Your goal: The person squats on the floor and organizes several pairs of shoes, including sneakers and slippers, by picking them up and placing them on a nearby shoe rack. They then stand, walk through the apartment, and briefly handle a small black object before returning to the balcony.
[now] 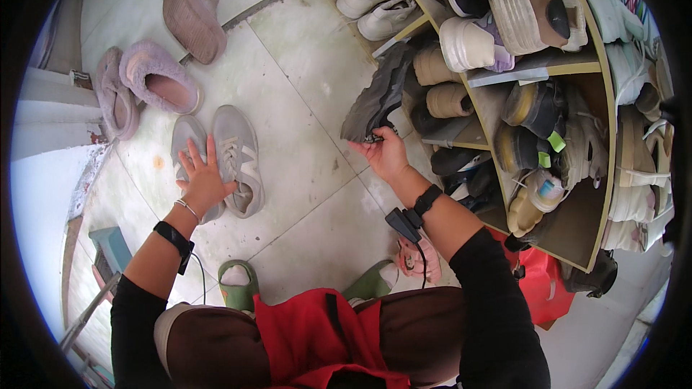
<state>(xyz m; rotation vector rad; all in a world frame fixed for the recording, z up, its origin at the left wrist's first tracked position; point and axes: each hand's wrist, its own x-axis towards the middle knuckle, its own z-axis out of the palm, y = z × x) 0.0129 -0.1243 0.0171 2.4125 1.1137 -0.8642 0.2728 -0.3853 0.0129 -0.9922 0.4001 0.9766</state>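
Observation:
My left hand (pixel 201 179) is spread over a pair of grey lace-up sneakers on the tiled floor. It covers much of the left sneaker (pixel 187 131), and its thumb reaches across the right sneaker (pixel 236 132). Whether the palm presses on them I cannot tell. My right hand (pixel 388 156) grips a dark grey shoe (pixel 373 98) by its near end, between thumb and fingers. That shoe is tilted, its ridged sole facing left, beside the lower compartments of a wooden shoe rack (pixel 489 135).
Fluffy lilac slippers (pixel 159 78) lie at the upper left, near an overturned slipper (pixel 192 21). White shoes (pixel 376 2) fill a rack compartment, with beige shoes (pixel 446 100) below. A red bag (pixel 546 286) and a pink item (pixel 413 259) lie near my right arm. A cable hangs from each wrist.

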